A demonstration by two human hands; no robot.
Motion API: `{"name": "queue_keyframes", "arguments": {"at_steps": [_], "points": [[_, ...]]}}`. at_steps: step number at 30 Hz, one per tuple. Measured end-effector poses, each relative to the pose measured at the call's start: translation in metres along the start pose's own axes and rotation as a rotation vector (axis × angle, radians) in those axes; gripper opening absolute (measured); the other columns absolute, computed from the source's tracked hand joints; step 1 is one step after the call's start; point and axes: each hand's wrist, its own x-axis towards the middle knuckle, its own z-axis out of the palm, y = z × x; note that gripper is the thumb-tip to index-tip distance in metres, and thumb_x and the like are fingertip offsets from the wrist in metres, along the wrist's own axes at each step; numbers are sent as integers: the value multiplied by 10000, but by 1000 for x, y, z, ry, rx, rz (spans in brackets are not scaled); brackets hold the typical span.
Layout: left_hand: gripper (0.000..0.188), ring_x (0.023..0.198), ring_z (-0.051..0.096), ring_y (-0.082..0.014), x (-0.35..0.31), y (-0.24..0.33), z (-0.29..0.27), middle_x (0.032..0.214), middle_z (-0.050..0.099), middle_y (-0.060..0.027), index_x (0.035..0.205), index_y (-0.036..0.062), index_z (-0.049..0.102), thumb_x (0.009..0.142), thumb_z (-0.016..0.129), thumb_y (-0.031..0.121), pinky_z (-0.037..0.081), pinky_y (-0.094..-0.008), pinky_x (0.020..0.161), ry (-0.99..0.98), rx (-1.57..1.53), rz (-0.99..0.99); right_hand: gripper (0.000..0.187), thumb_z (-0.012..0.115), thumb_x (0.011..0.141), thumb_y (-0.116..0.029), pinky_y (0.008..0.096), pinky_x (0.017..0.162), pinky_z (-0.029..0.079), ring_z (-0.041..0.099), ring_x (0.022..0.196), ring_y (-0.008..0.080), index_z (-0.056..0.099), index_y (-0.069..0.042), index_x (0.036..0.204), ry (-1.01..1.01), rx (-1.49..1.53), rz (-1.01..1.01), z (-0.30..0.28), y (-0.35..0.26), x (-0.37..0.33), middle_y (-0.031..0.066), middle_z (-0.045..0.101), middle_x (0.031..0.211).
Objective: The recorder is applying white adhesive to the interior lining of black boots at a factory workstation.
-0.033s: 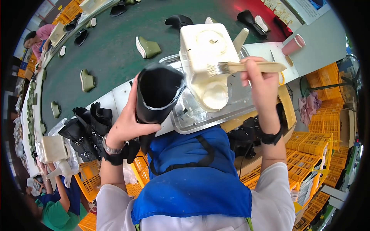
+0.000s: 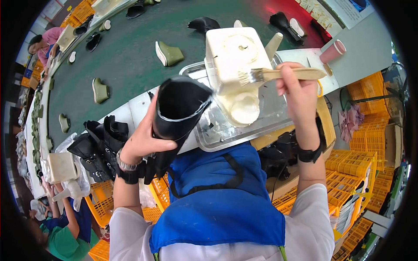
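Observation:
My left hand (image 2: 143,139) is wrapped round a black boot shaft (image 2: 174,127), its open top tilted up and a pale line along its rim. My right hand (image 2: 299,95) grips the wooden handle of a flat paintbrush (image 2: 272,75). The brush's pale bristles are at the side of a cream-white plastic container (image 2: 217,71), just above its round opening, which is filled with white stuff. That container lies in a metal tray (image 2: 244,142) with dark scraps on its bottom.
Black buckled boots (image 2: 93,158) stand left of my left hand. Olive boots (image 2: 171,54) and black ones lie on the green conveyor belt (image 2: 135,65). A pink cup (image 2: 333,51) is at the right, above orange crates (image 2: 346,174). Two other people work at the left.
The boot shaft in my left hand has tilted slightly and dipped a little. My right hand and the brush have shifted slightly right along with the whole view.

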Motion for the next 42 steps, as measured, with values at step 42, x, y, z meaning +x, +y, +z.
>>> {"name": "queue_keyframes", "arguments": {"at_steps": [42], "points": [[923,1026,511,-358,-34,-48,6,1118,518,-255,1230,-89,380,470,852,138,427,-441,867,-536,-1091,-526,68,619,786,-79,221,608,426,547,653,77,636,-14,791,-503,-255,97,29,-14,-25,18,612,691]]}}
